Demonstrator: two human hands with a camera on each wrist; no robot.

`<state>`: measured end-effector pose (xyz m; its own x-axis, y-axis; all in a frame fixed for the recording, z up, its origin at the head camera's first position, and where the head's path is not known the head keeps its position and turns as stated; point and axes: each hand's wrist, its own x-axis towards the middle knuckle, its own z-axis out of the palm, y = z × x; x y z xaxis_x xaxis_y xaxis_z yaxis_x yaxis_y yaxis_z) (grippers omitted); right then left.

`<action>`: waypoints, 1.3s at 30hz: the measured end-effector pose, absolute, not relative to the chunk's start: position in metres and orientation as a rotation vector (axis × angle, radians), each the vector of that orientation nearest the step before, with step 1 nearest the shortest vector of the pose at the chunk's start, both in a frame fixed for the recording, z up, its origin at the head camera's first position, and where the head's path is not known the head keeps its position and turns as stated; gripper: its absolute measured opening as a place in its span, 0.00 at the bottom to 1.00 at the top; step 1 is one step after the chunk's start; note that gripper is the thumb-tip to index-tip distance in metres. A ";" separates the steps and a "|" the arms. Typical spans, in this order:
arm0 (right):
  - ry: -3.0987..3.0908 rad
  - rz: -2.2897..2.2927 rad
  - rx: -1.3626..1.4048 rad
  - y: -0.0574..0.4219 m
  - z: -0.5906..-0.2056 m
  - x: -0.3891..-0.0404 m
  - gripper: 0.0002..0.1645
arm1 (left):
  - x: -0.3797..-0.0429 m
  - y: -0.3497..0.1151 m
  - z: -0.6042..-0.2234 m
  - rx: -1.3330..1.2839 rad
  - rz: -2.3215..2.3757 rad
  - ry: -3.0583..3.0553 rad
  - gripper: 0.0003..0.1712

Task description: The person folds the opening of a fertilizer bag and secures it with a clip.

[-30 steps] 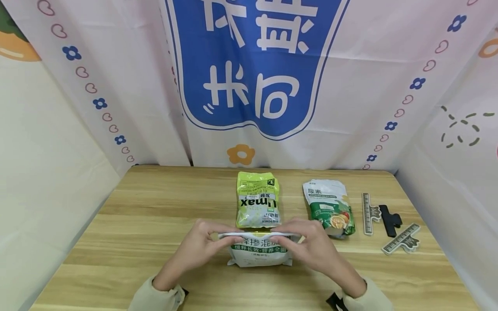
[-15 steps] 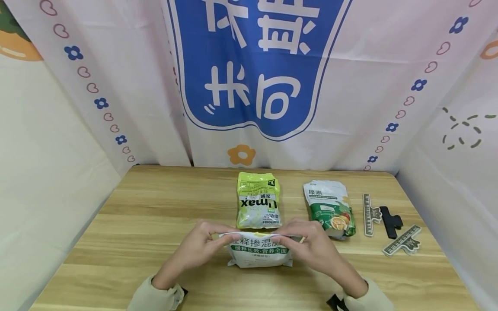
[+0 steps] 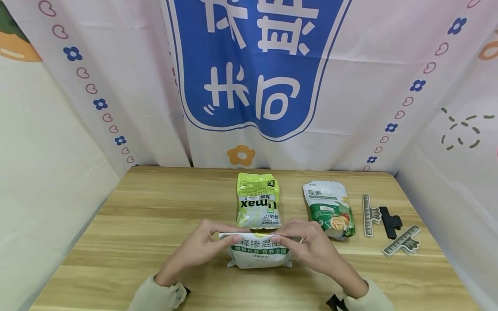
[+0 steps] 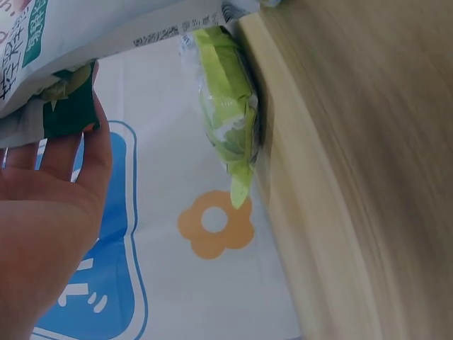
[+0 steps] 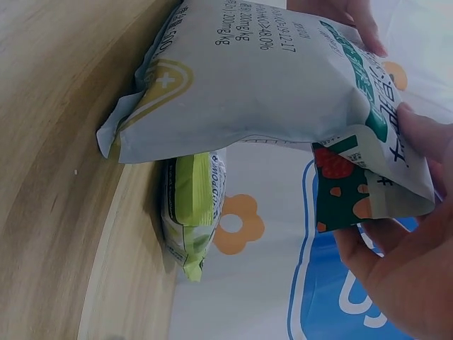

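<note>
A white fertilizer bag (image 3: 258, 259) with green print stands upright near the table's front middle. Its top is folded over, and in the right wrist view a green printed flap (image 5: 338, 198) hangs at the far side. My left hand (image 3: 204, 244) pinches the left part of the folded top, thumb in front and fingers behind. At the right part, my right hand (image 3: 311, 246) pinches the same fold in like manner. Just behind the bag lies a lime-green pouch (image 3: 258, 201). In the left wrist view, my left fingers (image 4: 92, 166) reach behind the flap.
To the right lies a white and green pouch (image 3: 330, 209) with fruit printed on it. Further right are a black clip (image 3: 390, 221), an upright ruler-patterned clip (image 3: 369, 215) and a slanted one (image 3: 402, 240). A printed curtain (image 3: 148, 129) hangs behind the wooden table (image 3: 155, 203).
The left hand's fingers have slid slightly right along the bag's folded top. The right hand and the bag stay nearly in place.
</note>
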<state>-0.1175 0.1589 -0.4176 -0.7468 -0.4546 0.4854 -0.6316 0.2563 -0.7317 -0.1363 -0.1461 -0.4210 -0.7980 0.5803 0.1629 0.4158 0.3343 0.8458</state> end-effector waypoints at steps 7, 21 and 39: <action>-2.369 1.520 1.005 0.159 -0.417 -0.118 0.08 | -0.139 -0.141 -0.428 0.919 1.499 2.370 0.15; -2.454 1.431 0.937 0.163 -0.412 -0.116 0.09 | -0.137 -0.138 -0.426 0.864 1.515 2.361 0.14; -2.357 1.308 0.780 0.212 -0.391 -0.122 0.13 | -0.138 -0.142 -0.430 0.844 1.445 2.285 0.17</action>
